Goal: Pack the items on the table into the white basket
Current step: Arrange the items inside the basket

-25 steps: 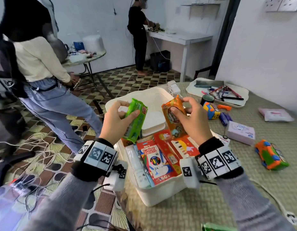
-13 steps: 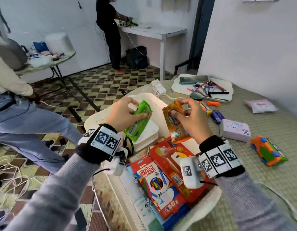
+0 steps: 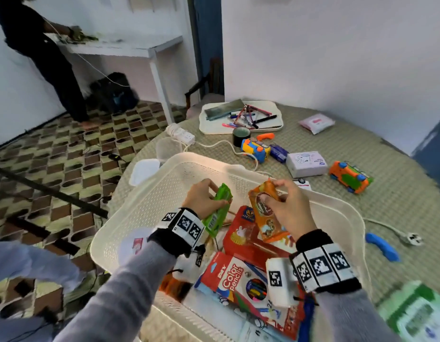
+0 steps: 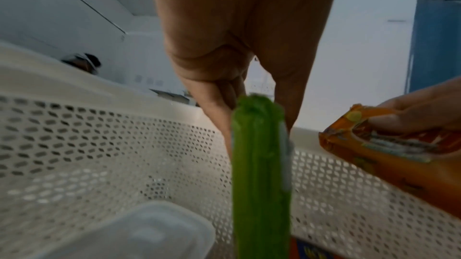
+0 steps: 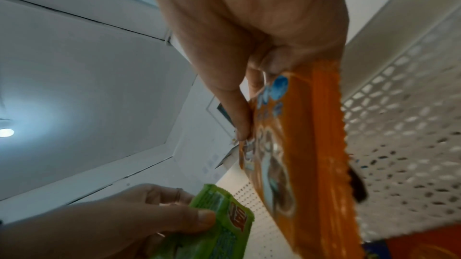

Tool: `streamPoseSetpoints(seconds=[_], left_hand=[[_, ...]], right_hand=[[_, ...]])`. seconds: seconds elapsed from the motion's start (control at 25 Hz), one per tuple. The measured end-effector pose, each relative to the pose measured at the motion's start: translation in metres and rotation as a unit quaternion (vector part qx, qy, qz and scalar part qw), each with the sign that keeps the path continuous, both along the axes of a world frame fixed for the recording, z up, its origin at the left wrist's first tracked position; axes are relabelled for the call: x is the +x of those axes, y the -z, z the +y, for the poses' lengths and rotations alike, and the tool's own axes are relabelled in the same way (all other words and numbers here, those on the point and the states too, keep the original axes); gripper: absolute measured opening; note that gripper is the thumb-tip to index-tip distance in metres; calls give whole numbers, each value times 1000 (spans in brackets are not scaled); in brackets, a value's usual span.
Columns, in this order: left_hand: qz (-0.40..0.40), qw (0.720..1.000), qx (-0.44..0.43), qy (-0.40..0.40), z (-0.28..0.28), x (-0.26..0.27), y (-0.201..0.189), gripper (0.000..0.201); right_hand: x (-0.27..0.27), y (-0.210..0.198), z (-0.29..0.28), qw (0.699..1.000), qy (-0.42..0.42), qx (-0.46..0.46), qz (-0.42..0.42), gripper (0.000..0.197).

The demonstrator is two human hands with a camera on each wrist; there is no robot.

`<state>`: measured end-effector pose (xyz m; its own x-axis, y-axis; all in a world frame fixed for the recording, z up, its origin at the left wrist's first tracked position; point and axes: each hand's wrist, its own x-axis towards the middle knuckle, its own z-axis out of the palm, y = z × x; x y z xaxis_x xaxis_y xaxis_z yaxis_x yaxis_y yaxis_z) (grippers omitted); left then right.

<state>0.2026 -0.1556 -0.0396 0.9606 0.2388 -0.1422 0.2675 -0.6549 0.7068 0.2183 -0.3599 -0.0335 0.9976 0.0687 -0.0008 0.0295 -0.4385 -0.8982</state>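
Observation:
My left hand [image 3: 201, 198] grips a green snack packet [image 3: 218, 213] inside the white perforated basket [image 3: 150, 201]; in the left wrist view the green packet [image 4: 260, 174] stands on edge between thumb and fingers. My right hand [image 3: 285, 208] pinches an orange snack packet [image 3: 266, 213] by its top, above a red box [image 3: 241, 240]. The orange packet [image 5: 299, 154] hangs from my fingers near the basket wall [image 5: 399, 125]. A color pencils box [image 3: 236, 282] lies in the basket's near end.
On the mat to the right lie an orange toy car [image 3: 349, 176], a white tissue box [image 3: 306, 164], a yellow-blue toy [image 3: 254, 149], a black tape roll [image 3: 241, 135], a pen tray [image 3: 241, 117], a pink pack [image 3: 316, 123] and a blue handle [image 3: 382, 246]. A clear lidded container [image 4: 139, 231] sits inside the basket.
Both hands have come down with their packets, from above the basket to inside it. The head view has swung right and down.

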Motion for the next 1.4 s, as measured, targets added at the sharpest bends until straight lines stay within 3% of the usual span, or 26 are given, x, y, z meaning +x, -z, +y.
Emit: streamPoseSetpoints(seconds=[0.28, 0.56, 0.96, 1.2, 1.28, 1.4], left_hand=[[63, 997, 5, 34, -15, 16, 65, 36], [90, 986, -139, 25, -21, 6, 81, 42], [90, 969, -228, 42, -21, 2, 83, 44], [120, 976, -164, 76, -13, 19, 76, 48], [129, 970, -184, 95, -1, 27, 70, 43], [81, 979, -145, 119, 30, 42, 62, 35]], right_hand=[[-8, 16, -11, 979, -12, -202, -17, 31], [-8, 9, -9, 976, -20, -216, -8, 30], [-6, 14, -8, 973, -35, -230, 13, 31], [-7, 12, -9, 968, -14, -250, 26, 31], [-13, 11, -4, 973, 3, -230, 37, 30], [-18, 7, 10, 978, 12, -205, 32, 30]])
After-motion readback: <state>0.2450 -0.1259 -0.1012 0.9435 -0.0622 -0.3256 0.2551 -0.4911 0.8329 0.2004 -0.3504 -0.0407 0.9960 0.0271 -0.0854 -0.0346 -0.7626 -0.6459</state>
